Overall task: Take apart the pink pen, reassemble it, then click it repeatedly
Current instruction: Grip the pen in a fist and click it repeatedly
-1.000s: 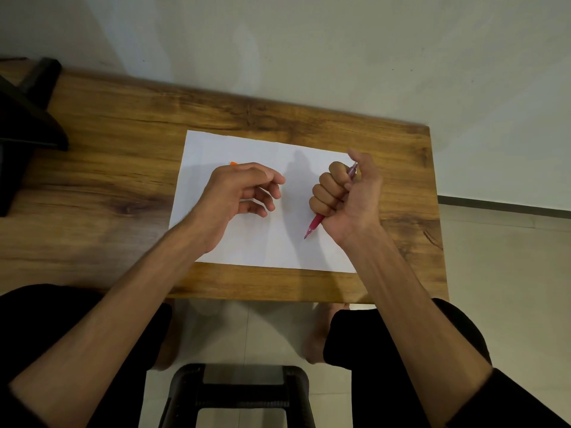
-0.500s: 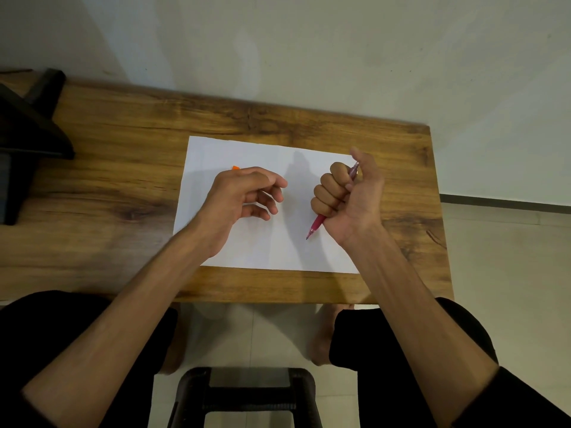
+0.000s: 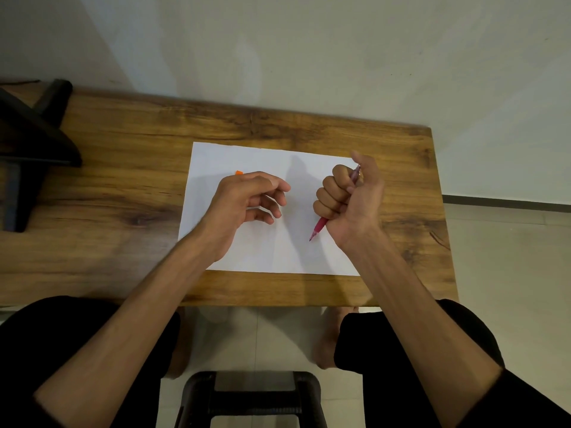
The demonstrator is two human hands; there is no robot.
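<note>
Our right hand (image 3: 349,199) is fisted round the pen (image 3: 321,225), all four fingers wrapped over the barrel and the thumb standing up beside the top end, where the clicker would be. The pen slants from about one o'clock down to seven, its tip poking out below the fist just above the paper (image 3: 272,248); whether it touches we cannot tell. Over the last second almost nothing has shifted: same fist, same slant, thumb in much the same place. We read that as the clicking stage, the pen already whole again. It looks pink-red and translucent near the tip, with a thin dark point. Our left hand (image 3: 247,199) hovers at nine o'clock of the pen, fingers loosely curled and holding nothing. An orange bit (image 3: 238,173) peeks out beyond its knuckles.
</note>
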